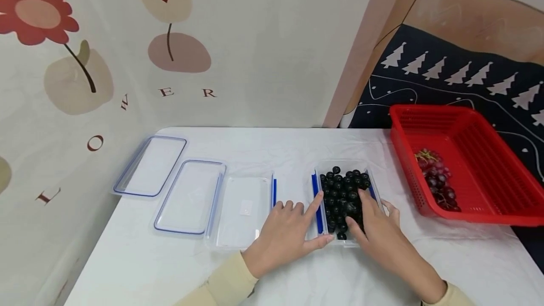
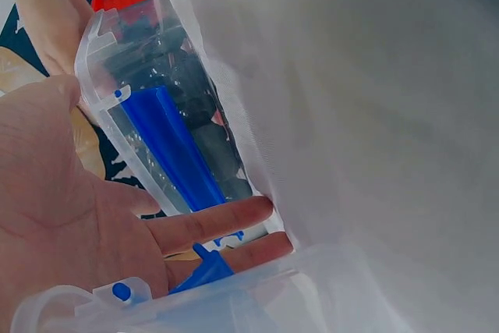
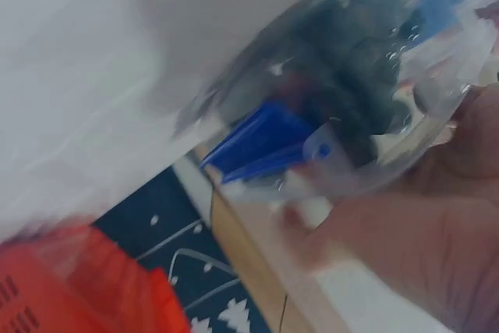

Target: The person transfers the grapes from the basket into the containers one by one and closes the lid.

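Dark grapes (image 1: 342, 192) fill a clear plastic box (image 1: 346, 243) with blue side clips (image 1: 316, 202). My left hand (image 1: 285, 230) is spread at the box's left side, index fingertip and thumb tip at its edge. In the left wrist view, its lower fingers (image 2: 214, 224) reach between this box and a neighbouring one. My right hand (image 1: 382, 233) leans over the right wall, thumb and index fingertip on the grapes, with other fingers outside the wall. The right wrist view shows a blurred finger (image 3: 300, 235) beside the box.
An open clear box (image 1: 244, 192) stands to the left, with a blue clip on its right side. Two blue-rimmed lids (image 1: 191, 197) lie farther left. At right, a red basket (image 1: 480, 155) holds a bunch of reddish grapes (image 1: 437, 178).
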Motion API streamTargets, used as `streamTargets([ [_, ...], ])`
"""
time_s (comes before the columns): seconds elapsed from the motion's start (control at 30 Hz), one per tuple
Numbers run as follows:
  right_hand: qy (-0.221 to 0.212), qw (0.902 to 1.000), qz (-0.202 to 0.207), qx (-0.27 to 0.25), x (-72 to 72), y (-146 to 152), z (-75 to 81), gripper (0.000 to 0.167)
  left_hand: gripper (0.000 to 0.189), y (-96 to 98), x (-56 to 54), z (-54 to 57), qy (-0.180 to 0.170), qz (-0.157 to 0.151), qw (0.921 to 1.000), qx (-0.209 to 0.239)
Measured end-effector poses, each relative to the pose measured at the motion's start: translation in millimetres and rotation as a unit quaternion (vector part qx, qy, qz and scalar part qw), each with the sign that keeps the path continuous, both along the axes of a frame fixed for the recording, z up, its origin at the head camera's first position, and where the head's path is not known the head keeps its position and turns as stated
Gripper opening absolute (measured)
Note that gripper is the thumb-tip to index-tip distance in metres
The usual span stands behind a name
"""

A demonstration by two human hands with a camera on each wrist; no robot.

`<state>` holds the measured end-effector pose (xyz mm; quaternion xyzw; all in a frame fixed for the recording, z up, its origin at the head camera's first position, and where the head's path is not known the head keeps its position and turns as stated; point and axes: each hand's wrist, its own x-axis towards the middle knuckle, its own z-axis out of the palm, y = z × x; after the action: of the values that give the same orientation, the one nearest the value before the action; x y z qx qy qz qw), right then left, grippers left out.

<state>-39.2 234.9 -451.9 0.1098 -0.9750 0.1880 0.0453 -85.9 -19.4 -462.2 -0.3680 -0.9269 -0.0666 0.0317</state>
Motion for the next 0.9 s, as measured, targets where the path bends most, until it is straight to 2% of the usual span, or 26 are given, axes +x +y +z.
streamTargets([
  [0.17,-0.038,0.9989,-0.019,0.019,0.6,-4,3.9,0.085,0.096,-1.2,-0.8,-0.4,0.004,0.002,1.0000,0.003],
  [0.23,-0.034,0.9990,-0.019,0.019,0.5,-5,5.1,0.084,0.096,-1.2,-0.8,-0.6,0.005,0.003,1.0000,0.005],
  [0.37,0.036,0.9991,-0.017,0.015,0.3,-4,2.7,0.071,0.096,-0.4,-0.8,-0.9,0.002,0.001,1.0000,0.009],
  [0.47,0.102,0.9945,-0.023,-0.007,1.0,-1,-1.7,0.056,0.096,0.4,-0.9,-0.9,0.001,-0.003,0.9999,0.011],
  [0.57,0.128,0.9902,-0.029,-0.050,-0.7,3,-4.6,0.047,0.097,0.3,-1.1,0.0,0.006,-0.003,0.9999,0.009],
  [0.73,0.099,0.9880,-0.020,-0.117,-10.0,7,-5.2,0.049,0.097,-0.8,-0.8,1.6,0.012,0.001,0.9999,0.007],
  [0.9,0.087,0.9885,-0.011,-0.123,-16.5,8,-5.8,0.056,0.098,-1.3,-0.7,0.9,0.006,0.000,0.9999,0.008],
])
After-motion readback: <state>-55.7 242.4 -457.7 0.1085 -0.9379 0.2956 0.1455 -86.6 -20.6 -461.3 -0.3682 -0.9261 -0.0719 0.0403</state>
